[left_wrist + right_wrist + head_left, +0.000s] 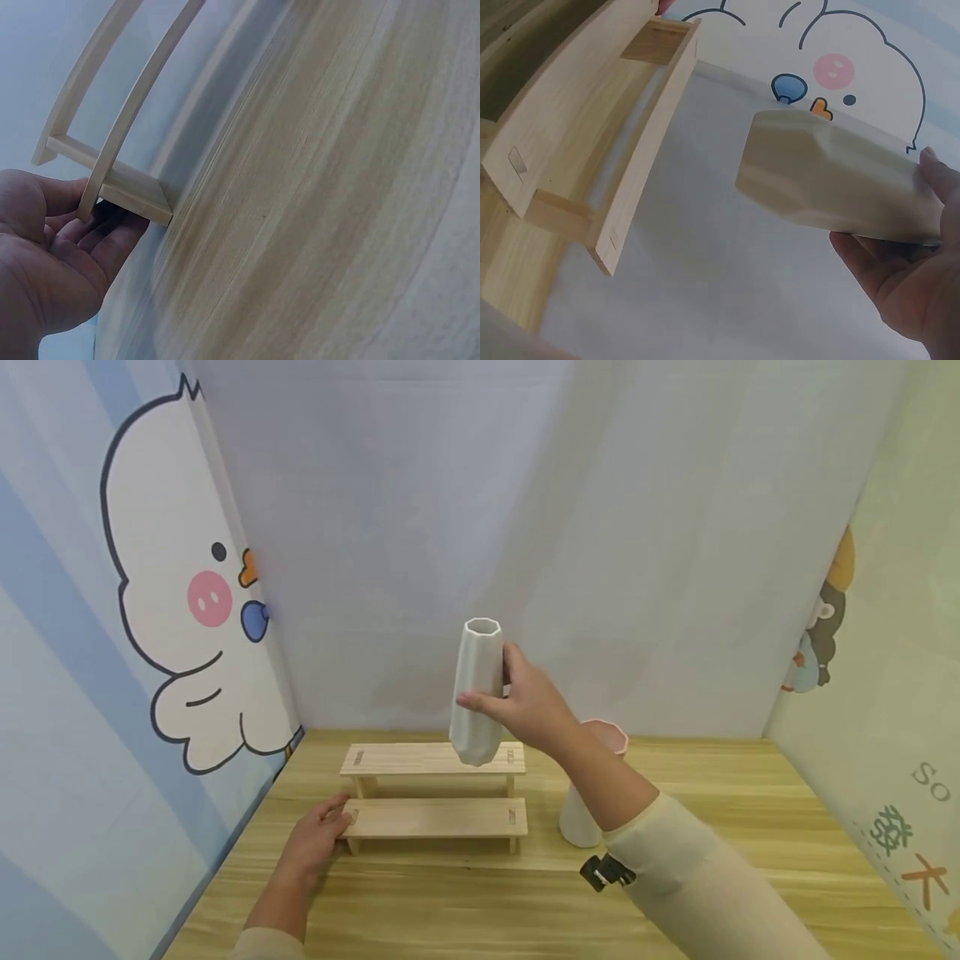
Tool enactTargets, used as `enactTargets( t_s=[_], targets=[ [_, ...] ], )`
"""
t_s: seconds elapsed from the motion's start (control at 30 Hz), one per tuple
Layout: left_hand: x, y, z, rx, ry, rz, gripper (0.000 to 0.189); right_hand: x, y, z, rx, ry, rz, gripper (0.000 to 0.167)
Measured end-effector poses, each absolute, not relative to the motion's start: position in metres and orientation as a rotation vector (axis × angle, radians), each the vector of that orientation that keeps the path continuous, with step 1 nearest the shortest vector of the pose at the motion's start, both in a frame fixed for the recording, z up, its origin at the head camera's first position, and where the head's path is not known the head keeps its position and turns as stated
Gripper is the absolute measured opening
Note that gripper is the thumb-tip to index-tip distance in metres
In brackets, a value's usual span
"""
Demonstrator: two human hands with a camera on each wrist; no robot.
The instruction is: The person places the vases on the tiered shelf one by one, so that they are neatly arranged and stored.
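In the head view my right hand (536,706) grips a white faceted vase (476,664) round its side, thumb across the front. The vase is upright and slightly tilted, raised in front of the back curtain, its open mouth up. From the right wrist view, the closed faceted base of the vase (802,165) shows. My left hand (311,839) is at the left end of a two-step wooden shelf (435,818). The left wrist view shows the thumb over the edge of the lower step and fingers curled beneath it, holding the shelf (124,180).
A second vase (579,822), whitish with a pink inside, stands right of the shelf, partly hidden behind my right forearm. The wood-grain table (480,902) is bounded by a grey back curtain (525,527) and printed side curtains. A black strap (607,870) hangs at my right sleeve.
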State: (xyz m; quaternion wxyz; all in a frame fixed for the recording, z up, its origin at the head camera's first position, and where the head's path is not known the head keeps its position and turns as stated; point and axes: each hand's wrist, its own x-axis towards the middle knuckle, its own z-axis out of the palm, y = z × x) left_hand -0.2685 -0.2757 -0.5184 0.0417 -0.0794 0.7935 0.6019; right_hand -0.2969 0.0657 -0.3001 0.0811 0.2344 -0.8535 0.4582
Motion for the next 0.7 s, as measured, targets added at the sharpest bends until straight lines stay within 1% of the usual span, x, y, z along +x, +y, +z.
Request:
enactTargets(
  t_s=[0.2, 0.47, 0.7],
  targets=[
    [-0.266, -0.276, -0.517, -0.257, 2.427, 1.837, 0.052, -0.3, 0.038, -0.318, 0.725, -2.579, 1.407, 0.08],
    [-0.266, -0.276, -0.517, -0.269, 2.428, 1.847, 0.052, -0.299, 0.006, -0.34, 0.75, -2.613, 1.504, 0.086],
    [-0.267, -0.278, -0.521, -0.279, 2.414, 1.886, 0.051, -0.299, -0.016, -0.358, 0.724, -2.653, 1.473, 0.087]
  ],
)
